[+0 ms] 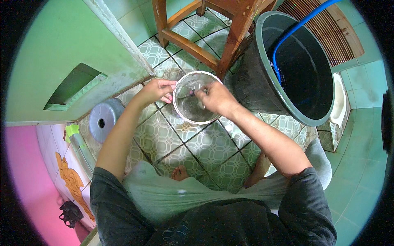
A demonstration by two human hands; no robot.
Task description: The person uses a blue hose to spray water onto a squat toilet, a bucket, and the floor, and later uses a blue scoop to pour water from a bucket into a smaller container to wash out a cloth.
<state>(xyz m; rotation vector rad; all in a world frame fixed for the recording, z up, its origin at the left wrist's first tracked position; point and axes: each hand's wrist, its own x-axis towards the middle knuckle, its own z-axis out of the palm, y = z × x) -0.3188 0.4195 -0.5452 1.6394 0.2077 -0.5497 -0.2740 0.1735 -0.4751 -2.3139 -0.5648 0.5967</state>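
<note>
A round see-through tub (198, 121) with a pale rim is in front of me, above the tiled floor. My left hand (158, 91) is at its left side, thumb and fingertips pinching the rim. My right hand (218, 98) reaches over the right side into the mouth of the tub. Its fingers are curled and slightly smeared by motion. A small dark purplish bit shows at their tips, too small to name. Inside, the tub looks greyish and wet; its contents are hard to make out.
A large black barrel (262, 61) stands to the right, with a blue hose (301, 22) running into it. Beyond the tub is a wooden stool (193, 47). A grey plastic stool (107, 119) lies at left by the green door (45, 53). A white toilet (339, 100) is far right.
</note>
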